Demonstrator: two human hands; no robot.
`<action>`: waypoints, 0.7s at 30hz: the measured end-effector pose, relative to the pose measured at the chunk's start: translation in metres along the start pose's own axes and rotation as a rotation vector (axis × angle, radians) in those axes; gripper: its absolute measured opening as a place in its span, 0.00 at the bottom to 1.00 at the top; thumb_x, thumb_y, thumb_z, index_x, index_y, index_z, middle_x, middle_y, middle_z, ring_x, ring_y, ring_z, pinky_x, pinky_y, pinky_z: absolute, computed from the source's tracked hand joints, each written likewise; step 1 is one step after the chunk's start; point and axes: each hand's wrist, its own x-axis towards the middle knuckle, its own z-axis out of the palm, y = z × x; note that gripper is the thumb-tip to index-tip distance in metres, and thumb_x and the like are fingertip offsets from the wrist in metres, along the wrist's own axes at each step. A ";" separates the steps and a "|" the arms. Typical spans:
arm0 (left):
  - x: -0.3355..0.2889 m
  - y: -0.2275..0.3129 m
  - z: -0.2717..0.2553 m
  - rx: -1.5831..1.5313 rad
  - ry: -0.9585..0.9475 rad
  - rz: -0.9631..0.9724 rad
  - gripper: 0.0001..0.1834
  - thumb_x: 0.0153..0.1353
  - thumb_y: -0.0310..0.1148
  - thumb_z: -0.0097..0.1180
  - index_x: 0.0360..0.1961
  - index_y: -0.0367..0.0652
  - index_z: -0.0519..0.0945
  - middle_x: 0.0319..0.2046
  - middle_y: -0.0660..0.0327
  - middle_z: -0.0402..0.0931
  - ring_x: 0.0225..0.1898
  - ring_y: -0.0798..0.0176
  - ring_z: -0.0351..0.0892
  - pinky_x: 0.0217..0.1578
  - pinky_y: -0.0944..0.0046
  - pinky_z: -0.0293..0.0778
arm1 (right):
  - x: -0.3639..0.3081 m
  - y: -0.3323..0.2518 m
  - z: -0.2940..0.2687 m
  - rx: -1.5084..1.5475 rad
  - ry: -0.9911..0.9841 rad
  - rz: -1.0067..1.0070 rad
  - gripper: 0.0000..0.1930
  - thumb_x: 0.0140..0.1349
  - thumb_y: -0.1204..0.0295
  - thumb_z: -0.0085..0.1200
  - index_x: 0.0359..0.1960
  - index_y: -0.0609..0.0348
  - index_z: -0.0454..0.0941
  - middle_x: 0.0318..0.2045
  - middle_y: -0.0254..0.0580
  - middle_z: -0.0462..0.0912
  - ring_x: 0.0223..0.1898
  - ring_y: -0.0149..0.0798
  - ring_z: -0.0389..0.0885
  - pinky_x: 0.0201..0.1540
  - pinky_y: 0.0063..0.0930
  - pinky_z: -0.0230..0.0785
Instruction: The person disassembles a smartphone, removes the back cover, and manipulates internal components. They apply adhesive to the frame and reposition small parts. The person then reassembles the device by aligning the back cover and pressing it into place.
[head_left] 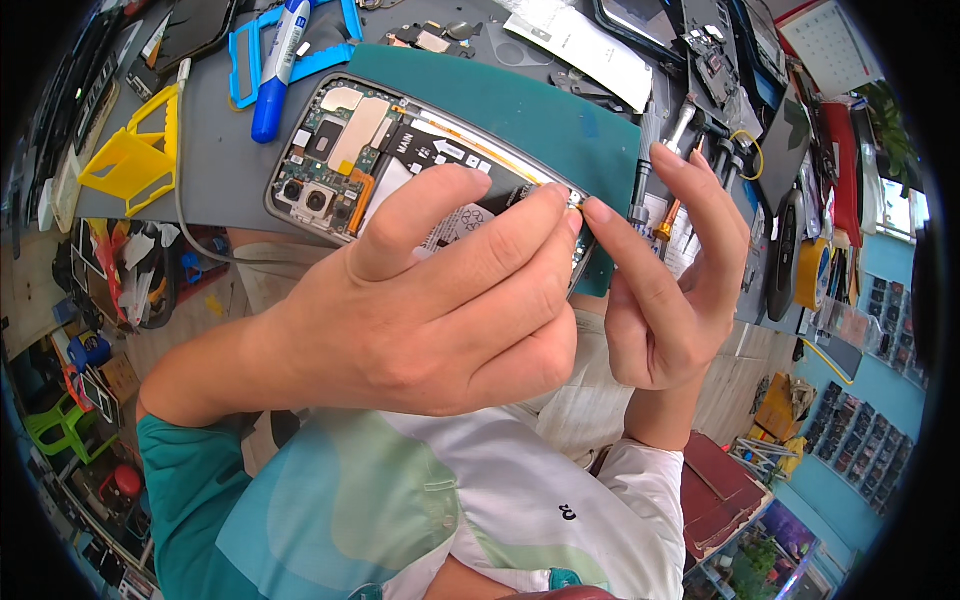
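An opened smartphone with its back cover removed, circuit board and black battery exposed (380, 160), is seen lying on a dark green mat (530, 110) on the grey desk (215, 150). The left hand (440, 300) is laid over the phone's lower part, its grip closed on the phone's right edge. The right hand (675, 270) is held just beside that edge, its fingertip (597, 212) touching it, the other fingers raised. A blue marker (278, 65) and a yellow plastic stand (140, 150) are seen to the left.
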 end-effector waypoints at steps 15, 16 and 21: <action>-0.001 0.001 0.000 0.002 0.009 -0.016 0.13 0.73 0.40 0.61 0.41 0.51 0.68 0.52 0.56 0.90 0.53 0.58 0.87 0.66 0.44 0.61 | -0.004 0.005 0.011 -0.044 0.081 -0.089 0.25 0.53 0.70 0.54 0.53 0.54 0.92 0.65 0.55 0.79 0.64 0.57 0.79 0.74 0.63 0.66; 0.000 0.001 0.000 -0.007 0.009 -0.015 0.13 0.73 0.40 0.61 0.41 0.51 0.68 0.52 0.56 0.90 0.52 0.58 0.87 0.65 0.45 0.62 | -0.004 0.006 0.012 -0.042 0.103 -0.095 0.25 0.53 0.70 0.54 0.53 0.54 0.91 0.65 0.54 0.79 0.63 0.56 0.80 0.74 0.63 0.65; -0.002 -0.001 0.000 -0.035 0.029 -0.014 0.14 0.70 0.38 0.63 0.41 0.50 0.68 0.51 0.53 0.90 0.51 0.56 0.88 0.62 0.48 0.63 | -0.002 0.005 0.015 -0.038 0.119 -0.111 0.24 0.54 0.69 0.56 0.53 0.54 0.91 0.65 0.53 0.79 0.62 0.56 0.81 0.74 0.65 0.64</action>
